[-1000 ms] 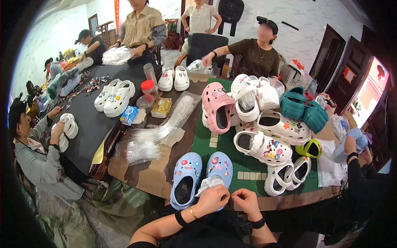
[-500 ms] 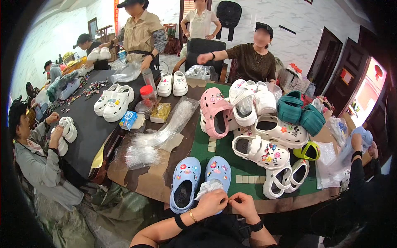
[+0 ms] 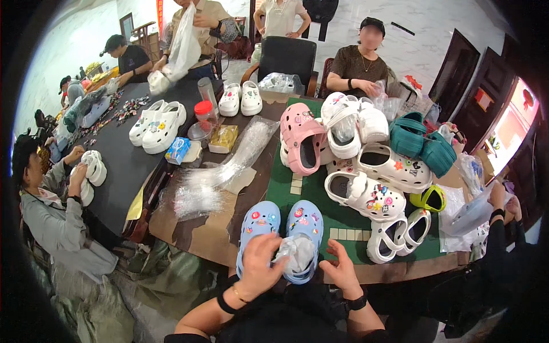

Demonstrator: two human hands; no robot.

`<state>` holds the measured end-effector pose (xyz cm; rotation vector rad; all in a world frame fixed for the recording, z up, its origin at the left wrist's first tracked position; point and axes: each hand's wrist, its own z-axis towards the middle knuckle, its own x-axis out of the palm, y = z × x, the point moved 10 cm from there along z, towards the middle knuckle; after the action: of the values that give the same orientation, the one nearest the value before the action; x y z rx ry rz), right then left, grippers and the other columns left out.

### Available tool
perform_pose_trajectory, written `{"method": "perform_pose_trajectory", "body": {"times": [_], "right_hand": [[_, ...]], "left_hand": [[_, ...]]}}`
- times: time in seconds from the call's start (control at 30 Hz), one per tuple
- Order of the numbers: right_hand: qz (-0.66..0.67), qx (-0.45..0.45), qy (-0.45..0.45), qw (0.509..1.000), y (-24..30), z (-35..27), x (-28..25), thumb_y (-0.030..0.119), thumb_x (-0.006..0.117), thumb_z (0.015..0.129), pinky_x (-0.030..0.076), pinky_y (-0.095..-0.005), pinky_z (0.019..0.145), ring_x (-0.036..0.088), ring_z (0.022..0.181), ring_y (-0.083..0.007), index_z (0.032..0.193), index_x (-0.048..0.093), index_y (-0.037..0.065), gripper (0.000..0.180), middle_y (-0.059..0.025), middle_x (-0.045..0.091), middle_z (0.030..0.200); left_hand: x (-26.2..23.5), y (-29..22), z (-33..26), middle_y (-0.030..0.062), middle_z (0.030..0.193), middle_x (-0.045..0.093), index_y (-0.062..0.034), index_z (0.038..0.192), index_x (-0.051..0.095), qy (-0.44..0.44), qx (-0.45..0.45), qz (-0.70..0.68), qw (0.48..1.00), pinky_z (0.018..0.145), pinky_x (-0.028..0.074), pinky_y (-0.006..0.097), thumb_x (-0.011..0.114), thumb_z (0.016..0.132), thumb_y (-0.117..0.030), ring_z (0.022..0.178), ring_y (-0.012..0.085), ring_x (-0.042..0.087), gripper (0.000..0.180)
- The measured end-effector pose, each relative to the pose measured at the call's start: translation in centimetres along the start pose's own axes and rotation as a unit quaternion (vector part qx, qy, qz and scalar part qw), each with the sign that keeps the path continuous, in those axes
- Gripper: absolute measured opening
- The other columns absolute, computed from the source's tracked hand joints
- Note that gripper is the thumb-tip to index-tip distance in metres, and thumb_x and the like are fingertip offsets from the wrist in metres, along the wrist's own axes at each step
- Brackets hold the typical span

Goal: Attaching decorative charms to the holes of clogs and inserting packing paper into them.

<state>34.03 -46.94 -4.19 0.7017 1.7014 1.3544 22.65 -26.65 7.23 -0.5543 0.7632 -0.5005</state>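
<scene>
A pair of light blue clogs with colourful charms stands at the table's near edge, a left clog (image 3: 257, 217) and a right clog (image 3: 305, 218). Crumpled white stuffing (image 3: 297, 251), paper or thin plastic, fills the opening of the right clog. My left hand (image 3: 257, 267) reaches over the left clog, partly covering it, its fingers curved and apart at the stuffing's left side; they do not appear closed on it. Just right of the right clog, my right hand (image 3: 343, 268) is open, thumb and fingers spread, with nothing in it.
White, pink (image 3: 300, 137) and teal clogs (image 3: 407, 134) are heaped on the right. Clear plastic strips (image 3: 200, 191), a red-lidded jar (image 3: 203, 111) and small boxes lie left of centre. White clogs (image 3: 163, 134) stand on the dark table. Several people work around the tables.
My hands, close together before, have moved apart, the left one over the left clog. The stuffing sits deeper in the right clog. A person at the back has lifted a plastic bag.
</scene>
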Motion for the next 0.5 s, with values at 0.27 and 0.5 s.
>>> {"method": "perform_pose_trajectory", "body": {"times": [0.27, 0.5], "right_hand": [[-0.091, -0.054, 0.050, 0.993, -0.3, 1.6, 3.1, 0.026, 0.078, 0.073, 0.028, -0.0421, 0.113, 0.035, 0.136, -0.0391, 0.142, 0.032, -0.005, 0.089, -0.0261, 0.035, 0.146], [-0.051, -0.126, 0.004, 0.991, 2.5, 12.4, 0.9, 0.010, 0.062, 0.081, 0.049, -0.0316, 0.084, 0.060, 0.095, -0.0180, 0.125, 0.055, -0.001, 0.046, -0.0137, 0.063, 0.112]], "left_hand": [[2.0, 16.0, -8.5, 0.0159, 0.127, 0.054, 0.0049, 0.139, 0.038, 0.006, -0.392, -0.256, 0.884, 0.097, 0.043, 0.033, 0.068, 0.089, -0.021, 0.116, 0.0215, 0.052, 0.064], [7.7, 13.2, -4.1, 0.0209, 0.127, 0.052, 0.0074, 0.135, 0.036, -0.024, -0.346, -0.371, 0.861, 0.097, 0.043, 0.033, 0.067, 0.087, -0.019, 0.116, 0.0236, 0.052, 0.063]]}}
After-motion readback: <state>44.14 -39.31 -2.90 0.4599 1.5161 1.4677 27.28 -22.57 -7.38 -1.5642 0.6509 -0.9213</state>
